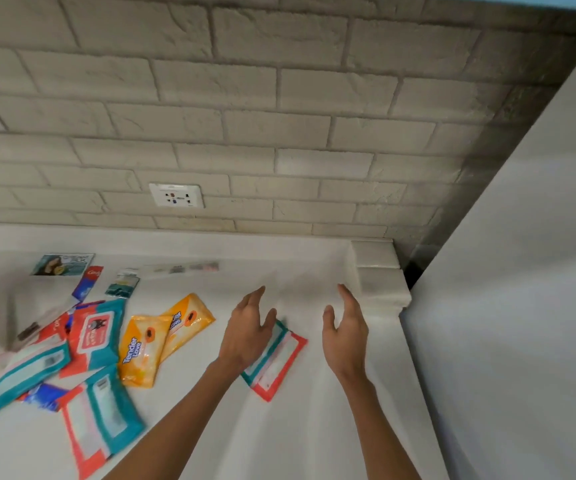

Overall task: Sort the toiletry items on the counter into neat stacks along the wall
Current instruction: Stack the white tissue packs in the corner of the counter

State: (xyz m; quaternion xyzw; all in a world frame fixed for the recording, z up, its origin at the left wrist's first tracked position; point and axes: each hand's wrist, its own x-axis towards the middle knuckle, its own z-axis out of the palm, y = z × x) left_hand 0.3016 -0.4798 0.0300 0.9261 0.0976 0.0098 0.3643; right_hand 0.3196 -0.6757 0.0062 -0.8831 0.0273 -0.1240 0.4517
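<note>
- lone wipes pack lies flat on the counter, apart from the pile and short of the brick wall.
- its far left corner sits under the left hand, the nearer hand; contact can't be told.
- long axis runs near to far, with the far end leaning right, toward the wall.
- left fingers loosely spread, holding nothing.
- right hand just right of the pack, not touching it, fingers straight, empty.
- pile of packs and orange packs off to the left.
</note>
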